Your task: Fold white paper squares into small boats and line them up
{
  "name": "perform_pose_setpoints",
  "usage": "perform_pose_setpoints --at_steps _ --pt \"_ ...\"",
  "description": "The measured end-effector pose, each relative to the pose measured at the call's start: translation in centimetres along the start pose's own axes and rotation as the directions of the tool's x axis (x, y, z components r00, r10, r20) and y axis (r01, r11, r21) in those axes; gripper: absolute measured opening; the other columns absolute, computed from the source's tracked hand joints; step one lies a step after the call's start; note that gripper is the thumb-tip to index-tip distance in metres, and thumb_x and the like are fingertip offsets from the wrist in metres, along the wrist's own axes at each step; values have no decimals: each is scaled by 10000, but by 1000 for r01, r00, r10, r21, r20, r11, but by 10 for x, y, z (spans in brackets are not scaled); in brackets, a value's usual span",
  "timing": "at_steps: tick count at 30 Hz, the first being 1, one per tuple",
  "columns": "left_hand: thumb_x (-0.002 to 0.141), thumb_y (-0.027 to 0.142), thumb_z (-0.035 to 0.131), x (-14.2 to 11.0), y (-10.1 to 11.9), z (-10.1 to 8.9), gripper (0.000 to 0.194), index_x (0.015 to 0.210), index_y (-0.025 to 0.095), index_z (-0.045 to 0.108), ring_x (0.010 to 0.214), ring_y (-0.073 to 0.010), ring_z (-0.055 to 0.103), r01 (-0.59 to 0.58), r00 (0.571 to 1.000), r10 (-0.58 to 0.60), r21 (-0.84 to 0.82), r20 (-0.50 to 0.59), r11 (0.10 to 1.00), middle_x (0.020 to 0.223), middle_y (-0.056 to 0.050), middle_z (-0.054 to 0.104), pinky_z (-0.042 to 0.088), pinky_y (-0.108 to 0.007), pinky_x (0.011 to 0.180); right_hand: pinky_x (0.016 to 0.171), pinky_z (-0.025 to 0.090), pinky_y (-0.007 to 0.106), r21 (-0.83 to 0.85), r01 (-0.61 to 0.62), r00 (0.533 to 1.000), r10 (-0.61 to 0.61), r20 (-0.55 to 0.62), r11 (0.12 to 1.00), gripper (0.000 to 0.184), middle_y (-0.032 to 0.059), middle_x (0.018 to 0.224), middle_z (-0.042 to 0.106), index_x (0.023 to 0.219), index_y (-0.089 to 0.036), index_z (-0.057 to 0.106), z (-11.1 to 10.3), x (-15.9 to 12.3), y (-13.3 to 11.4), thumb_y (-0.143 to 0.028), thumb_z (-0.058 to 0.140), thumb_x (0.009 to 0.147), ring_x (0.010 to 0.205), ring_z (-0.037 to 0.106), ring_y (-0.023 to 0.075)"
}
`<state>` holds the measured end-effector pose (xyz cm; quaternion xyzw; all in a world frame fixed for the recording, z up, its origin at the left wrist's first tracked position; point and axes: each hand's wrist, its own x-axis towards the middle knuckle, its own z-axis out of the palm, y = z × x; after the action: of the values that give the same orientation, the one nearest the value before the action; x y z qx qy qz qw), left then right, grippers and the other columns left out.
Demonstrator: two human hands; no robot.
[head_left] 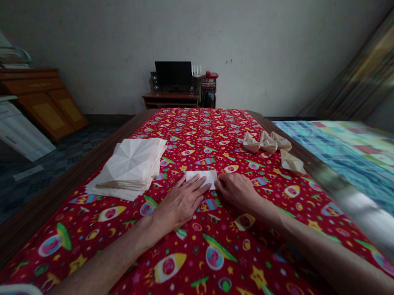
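A small folded sheet of white paper (203, 174) lies flat on the red patterned cloth in front of me. My left hand (185, 196) rests on its left part, fingers stretched out across the paper. At the paper's right edge is my right hand (237, 188), its fingers curled and pressed together there; their tips are partly hidden. To the left lies a stack of creased paper sheets (131, 162). Several folded paper boat shapes (267, 143) stand to the right, and a separate one (292, 162) sits closer to me.
The red cloth (203, 261) covers a table with a dark wooden edge (303, 155). Beyond it, a monitor (173, 74) and speakers stand on a small desk by the wall. A bed (356, 156) is at right, wooden cabinets (49, 102) at left. A white curved tube (22, 288) shows lower left.
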<state>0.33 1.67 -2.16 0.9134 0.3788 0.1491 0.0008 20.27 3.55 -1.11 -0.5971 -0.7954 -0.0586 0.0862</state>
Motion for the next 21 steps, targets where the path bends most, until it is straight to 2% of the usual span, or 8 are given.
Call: perform_pose_setpoints --at_steps 7,9,11,13,15,17,18,21 --pt "954 241 369 -1 -2 3 382 1320 232 476 1336 -221 361 0 1000 0 -17 -20 1000 1410 -62 450 250 -492 1116 547 300 253 77 -13 999 11 30 997 285 55 690 657 762 -180 635 -4 2 3 -359 461 901 642 597 159" --pt "953 240 368 0 -2 3 384 1322 233 474 1341 -221 352 0 1000 0 -18 -13 1000 1416 -60 441 247 -491 1117 547 315 244 150 11 1000 -10 -5 989 252 36 694 650 805 -183 627 -2 2 8 -368 485 900 626 579 146" --pt "951 240 373 0 -1 2 391 1331 240 462 1347 -225 342 10 1000 -10 -14 0 1000 1426 -55 429 235 -496 1120 577 359 240 213 65 995 -46 -92 975 225 38 727 652 839 -174 617 -1 -2 11 -342 484 908 648 573 144" --pt "952 244 374 0 0 1 393 1336 247 454 1348 -231 339 24 1000 -24 -10 15 1000 1430 -50 423 223 -508 1119 640 413 252 231 154 975 -110 -194 961 230 68 795 662 858 -161 622 -2 -9 12 -288 442 925 718 582 159" --pt "956 251 367 0 1 0 388 1334 252 454 1348 -235 339 31 999 -31 -11 23 999 1427 -49 427 225 -518 1113 719 460 284 214 280 941 -223 -255 936 266 104 916 677 916 -156 641 -4 -19 9 -234 387 934 837 598 187" --pt "960 255 356 0 2 0 385 1332 250 455 1350 -234 336 34 999 -34 -11 24 999 1429 -55 424 233 -512 1108 849 477 331 198 444 885 -394 -247 874 312 120 1115 652 1067 -151 627 -7 -31 4 -195 348 935 1022 583 213" --pt "962 257 350 0 2 0 385 1331 245 456 1352 -229 333 37 999 -37 -11 23 999 1431 -59 421 232 -503 1109 923 458 360 190 489 865 -447 -228 851 335 121 1189 624 1133 -147 605 -8 -36 1 -185 336 938 1111 552 219" --pt "966 264 330 0 2 -1 389 1333 230 453 1359 -211 320 51 998 -51 -7 25 999 1441 -54 405 216 -472 1120 1051 372 437 172 522 852 -505 -135 835 397 148 1346 506 1305 -112 485 -10 -47 -4 -232 349 952 1268 441 237"
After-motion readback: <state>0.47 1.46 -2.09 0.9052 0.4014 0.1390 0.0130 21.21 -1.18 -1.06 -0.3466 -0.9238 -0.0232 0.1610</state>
